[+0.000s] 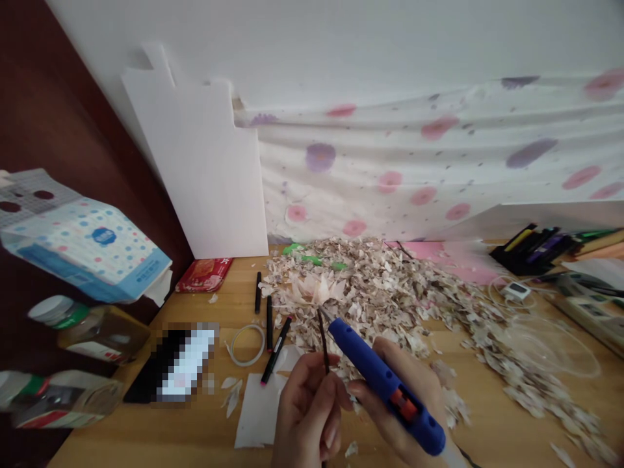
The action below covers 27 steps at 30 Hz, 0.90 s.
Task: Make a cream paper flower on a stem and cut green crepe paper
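My left hand [312, 406] pinches a thin dark stem [324, 341] that stands roughly upright. At its top sits a pale, pinkish-white petal flower [319, 289]. A blue hot glue gun [375, 374] is gripped in my right hand [409, 396], with its metal nozzle close to the stem just beneath the flower. I cannot tell whether the nozzle touches it. Behind both hands spreads a big pile of dry, whitish-brown petals [385, 299]. Left of my left hand lies a piece of white paper [256, 409].
Black marker pens [276, 351] and a roll of tape [247, 344] lie left of the pile. Farther left are a phone [170, 364], two bottles [97, 331] and a hanging tissue pack [97, 240]. A pen holder [531, 250] and a white plug-like device [515, 292] stand at right.
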{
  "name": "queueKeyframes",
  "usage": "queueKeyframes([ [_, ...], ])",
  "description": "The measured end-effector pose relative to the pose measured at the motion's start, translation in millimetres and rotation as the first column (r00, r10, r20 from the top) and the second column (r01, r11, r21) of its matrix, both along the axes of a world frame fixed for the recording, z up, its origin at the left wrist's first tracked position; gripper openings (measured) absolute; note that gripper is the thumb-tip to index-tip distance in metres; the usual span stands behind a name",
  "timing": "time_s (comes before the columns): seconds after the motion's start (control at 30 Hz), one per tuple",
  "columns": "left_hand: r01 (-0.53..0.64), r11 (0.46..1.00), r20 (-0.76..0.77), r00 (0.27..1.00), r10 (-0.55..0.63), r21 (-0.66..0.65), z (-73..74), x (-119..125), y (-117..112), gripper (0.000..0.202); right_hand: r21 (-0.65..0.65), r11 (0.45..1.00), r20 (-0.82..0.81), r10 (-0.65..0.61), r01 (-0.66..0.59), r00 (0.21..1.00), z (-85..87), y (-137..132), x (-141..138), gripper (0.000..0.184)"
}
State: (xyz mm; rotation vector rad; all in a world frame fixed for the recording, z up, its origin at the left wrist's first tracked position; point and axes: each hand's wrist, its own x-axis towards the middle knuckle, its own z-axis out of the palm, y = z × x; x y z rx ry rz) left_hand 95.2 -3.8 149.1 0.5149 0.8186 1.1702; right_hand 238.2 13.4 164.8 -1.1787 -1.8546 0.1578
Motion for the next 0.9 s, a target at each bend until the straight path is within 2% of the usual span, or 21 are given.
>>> queueKeyframes([
  [0.27, 0.033, 0.999, -0.016, 0.999, -0.033, 0.012, 0.0, -1.8, -0.1, 0.045, 0.023, 0.999, -0.004, -0.041, 0.041, 0.999, 2.4, 0.4, -0.5, 0.04],
  [0.47, 0.044, 0.999, 0.007, 0.999, -0.044, 0.015, 0.1, -2.5, -0.8, 0.042, -0.044, 0.999, -0.043, -0.033, 0.031, 0.999, -3.2, -1.0, 1.5, 0.036],
  [0.7, 0.029, 0.999, -0.007, 1.0, -0.03, -0.032, 2.3, -1.9, -0.3, 0.049, -0.118, 0.993, -0.041, -0.035, 0.03, 0.999, -11.1, -2.1, 2.4, 0.029],
  [0.9, 0.041, 0.999, -0.015, 0.999, -0.042, -0.028, 0.8, -1.5, 0.2, 0.049, -0.066, 0.998, -0.036, 0.004, -0.006, 0.999, -9.2, -5.2, 2.9, 0.024],
])
